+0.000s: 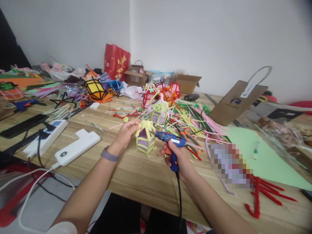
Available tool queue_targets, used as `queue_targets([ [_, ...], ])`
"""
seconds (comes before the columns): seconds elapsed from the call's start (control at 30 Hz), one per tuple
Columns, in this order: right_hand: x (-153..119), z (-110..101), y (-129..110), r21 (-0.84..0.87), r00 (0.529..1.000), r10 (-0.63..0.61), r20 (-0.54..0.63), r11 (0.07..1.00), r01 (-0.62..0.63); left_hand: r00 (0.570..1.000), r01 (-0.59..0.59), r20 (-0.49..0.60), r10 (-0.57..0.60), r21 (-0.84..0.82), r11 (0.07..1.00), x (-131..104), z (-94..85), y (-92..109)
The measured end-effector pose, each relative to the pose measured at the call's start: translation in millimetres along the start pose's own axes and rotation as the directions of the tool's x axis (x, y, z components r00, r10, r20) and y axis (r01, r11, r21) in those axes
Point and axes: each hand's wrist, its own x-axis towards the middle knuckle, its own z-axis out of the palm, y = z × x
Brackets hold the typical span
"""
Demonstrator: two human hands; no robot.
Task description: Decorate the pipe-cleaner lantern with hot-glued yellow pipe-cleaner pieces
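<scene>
A small lantern (145,143) made of pale yellow and purple pipe cleaners stands on the wooden table. My left hand (128,131) pinches the upper left of its yellow roof; the exact grip at the fingertips is partly hidden. In my right hand (179,156) is a blue hot glue gun (169,137), its nozzle pointing left at the roof, close to or touching it. A clear glue stick (195,146) juts from the gun's back end. Just behind stands a similar green and purple lantern (159,115) with a pale top.
Loose pipe cleaners (195,120) and orange-handled pliers (186,135) lie behind the gun. A white power strip (46,136) and white power bank (77,149) sit left, cables hanging. Paper bag (235,100), green sheet (246,143) and red pipe cleaners (257,198) are right.
</scene>
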Motion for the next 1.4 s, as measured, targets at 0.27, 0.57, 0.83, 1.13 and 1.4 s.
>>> queue_targets([
  [0.27,0.5,2.6,-0.5,0.023,1.0,0.014,-0.008,1.0,-0.014,1.0,-0.001,0.002,0.001,-0.031,1.0,0.4,0.3,-1.3],
  [0.57,2.0,1.3,0.4,0.017,1.0,0.029,-0.004,0.999,-0.029,1.0,0.006,0.008,-0.005,-0.039,0.999,0.9,-0.2,-3.2],
  [0.83,1.2,3.7,-1.3,0.032,1.0,0.018,-0.001,0.999,-0.018,1.0,0.0,0.004,0.001,-0.029,1.0,0.6,0.1,-0.7],
  [1.13,1.1,4.4,-1.1,0.013,1.0,0.023,-0.006,1.0,-0.023,1.0,-0.005,0.006,0.005,-0.003,1.0,0.0,0.6,0.2],
  [1.4,0.5,3.9,-0.5,-0.007,1.0,0.029,-0.008,1.0,-0.029,1.0,-0.001,-0.001,0.001,0.028,1.0,0.7,1.0,1.5],
])
